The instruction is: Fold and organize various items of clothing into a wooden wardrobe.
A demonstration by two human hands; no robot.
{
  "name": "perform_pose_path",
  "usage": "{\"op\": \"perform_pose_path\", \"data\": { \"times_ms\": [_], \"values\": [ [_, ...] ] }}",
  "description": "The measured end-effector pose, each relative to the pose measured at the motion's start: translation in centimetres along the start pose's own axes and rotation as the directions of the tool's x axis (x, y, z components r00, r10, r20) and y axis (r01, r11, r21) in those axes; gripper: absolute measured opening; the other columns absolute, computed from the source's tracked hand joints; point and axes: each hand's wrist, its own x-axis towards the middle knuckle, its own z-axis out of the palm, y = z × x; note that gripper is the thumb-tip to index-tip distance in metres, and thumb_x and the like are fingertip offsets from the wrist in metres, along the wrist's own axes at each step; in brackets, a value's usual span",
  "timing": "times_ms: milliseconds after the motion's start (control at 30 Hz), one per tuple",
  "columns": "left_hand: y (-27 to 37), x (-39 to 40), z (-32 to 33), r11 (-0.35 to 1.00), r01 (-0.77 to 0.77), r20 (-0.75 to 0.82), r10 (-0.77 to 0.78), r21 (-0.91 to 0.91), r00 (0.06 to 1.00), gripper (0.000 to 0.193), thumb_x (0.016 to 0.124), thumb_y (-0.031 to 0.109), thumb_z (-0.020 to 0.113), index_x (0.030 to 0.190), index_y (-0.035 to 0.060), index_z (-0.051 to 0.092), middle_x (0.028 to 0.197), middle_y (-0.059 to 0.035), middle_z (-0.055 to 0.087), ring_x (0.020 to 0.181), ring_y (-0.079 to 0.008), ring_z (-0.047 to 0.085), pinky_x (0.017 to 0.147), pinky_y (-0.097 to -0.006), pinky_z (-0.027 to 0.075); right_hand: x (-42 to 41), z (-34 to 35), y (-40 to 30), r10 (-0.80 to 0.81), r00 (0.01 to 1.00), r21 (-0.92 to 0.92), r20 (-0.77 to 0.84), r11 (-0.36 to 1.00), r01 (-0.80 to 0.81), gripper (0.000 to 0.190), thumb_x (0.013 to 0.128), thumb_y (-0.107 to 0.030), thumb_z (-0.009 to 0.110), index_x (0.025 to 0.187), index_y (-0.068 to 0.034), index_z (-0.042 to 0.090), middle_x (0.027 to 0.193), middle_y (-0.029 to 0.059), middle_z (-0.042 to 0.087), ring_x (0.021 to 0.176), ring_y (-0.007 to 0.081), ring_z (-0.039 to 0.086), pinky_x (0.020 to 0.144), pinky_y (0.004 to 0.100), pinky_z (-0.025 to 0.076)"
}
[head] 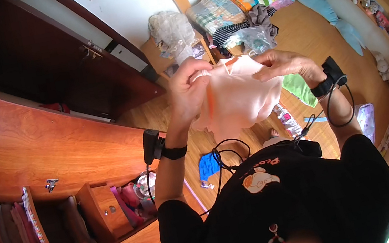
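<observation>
A pale pink garment (244, 93) hangs in front of me, stretched between both hands. My left hand (191, 83) pinches its upper edge on the left, with the fabric bunched at the thumb. On the other side, my right hand (280, 65) grips the upper edge near the right corner. An orange patch (210, 99) shows on its left part, and another orange strip appears near the top between my hands. The lower part of the cloth drapes loosely above the wooden floor. Folds hide some of my fingertips.
An open wardrobe (95, 213) with stacked clothes and a small drawer stands at left. The bed (304, 35) holds pillows, clothes and a plastic bag (254, 38). A nightstand (155, 56) carries a translucent bag. Blue cloth (208, 166) lies on the floor; cables (231, 150) loop before my body.
</observation>
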Motion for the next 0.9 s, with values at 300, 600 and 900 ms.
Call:
{"op": "perform_pose_path", "data": {
  "times_ms": [300,600,900],
  "values": [
    [0.5,-0.6,-1.4,0.969,0.244,0.074,-0.241,-0.042,0.968,0.019,0.079,-0.002,0.061,0.098,0.0,0.059,0.093,-0.0027,0.059,0.087,-0.0065,0.054,0.077,-0.0219,0.043,2.2,0.1,0.9,-0.204,0.878,0.347,-0.433,0.861,0.371,0.03,0.072,0.008,0.058,0.096,-0.008,0.063,0.094,-0.0027,0.061,0.091,0.0058,0.053,0.082,0.0223,0.043],
    [-1.2,-1.2,-1.4,0.939,0.344,0.139,-0.339,-0.008,0.93,0.028,0.091,0.014,0.055,0.114,-0.0006,0.058,0.094,0.0023,0.06,0.087,-0.003,0.05,0.076,-0.0198,0.042,2.4,-0.9,0.3,-0.39,0.847,0.286,-0.361,0.818,0.499,0.01,0.076,0.0,0.063,0.083,-0.007,0.058,0.083,-0.0043,0.058,0.08,0.0045,0.053,0.074,0.0207,0.043],
    [-1.2,0.3,-0.6,0.946,0.312,-0.033,-0.316,-0.094,0.948,0.021,0.093,0.019,0.052,0.099,0.0006,0.059,0.082,0.0045,0.052,0.079,-0.0024,0.042,0.07,-0.0195,0.037,1.9,-1.2,-0.7,-0.125,0.799,0.377,-0.588,0.832,0.407,0.01,0.084,-0.008,0.064,0.093,-0.01,0.065,0.085,-0.0064,0.062,0.078,0.0022,0.055,0.073,0.0191,0.045]
  ]
}}
